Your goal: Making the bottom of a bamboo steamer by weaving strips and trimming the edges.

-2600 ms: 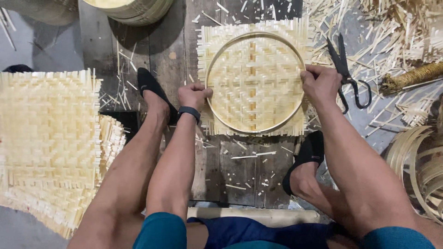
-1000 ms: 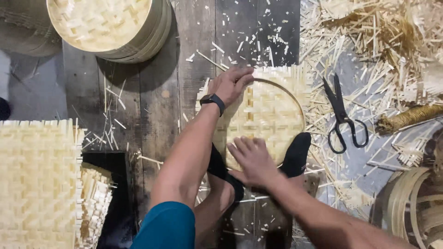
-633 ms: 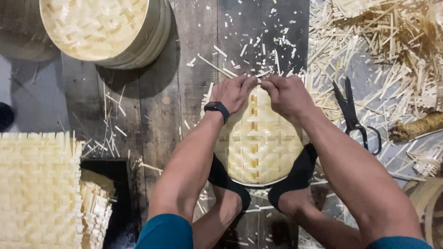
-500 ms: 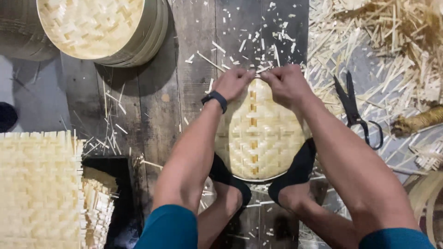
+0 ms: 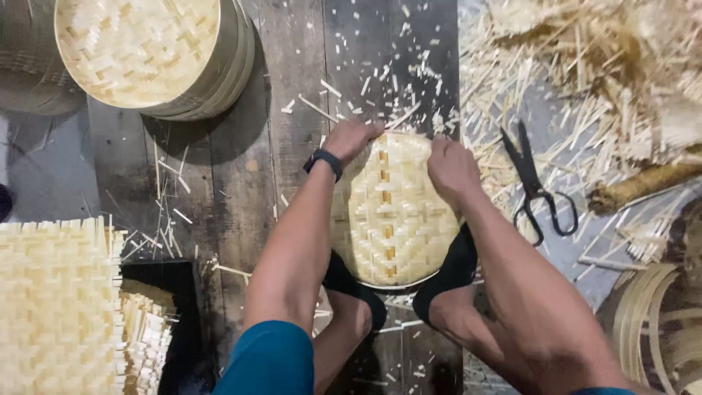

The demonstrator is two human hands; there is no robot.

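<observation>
A round woven bamboo tray (image 5: 391, 219) lies on the dark plank floor, its near edge pinned under my two feet in black footwear. My left hand (image 5: 349, 139), with a black wristband, presses on the tray's far left rim, fingers curled over the edge. On the far right rim rests my right hand (image 5: 451, 168), gripping it too. The weave's far edge bulges up between the two hands.
Black scissors (image 5: 537, 190) lie right of the tray among bamboo offcuts. A stack of round woven trays (image 5: 146, 51) stands far left. Flat square woven mats (image 5: 55, 307) lie near left. Bamboo hoops (image 5: 651, 322) sit at the near right.
The square mat under a hoop has become a rounded tray held under my feet. Both hands moved to its far rim, and in the last half second spread slightly apart.
</observation>
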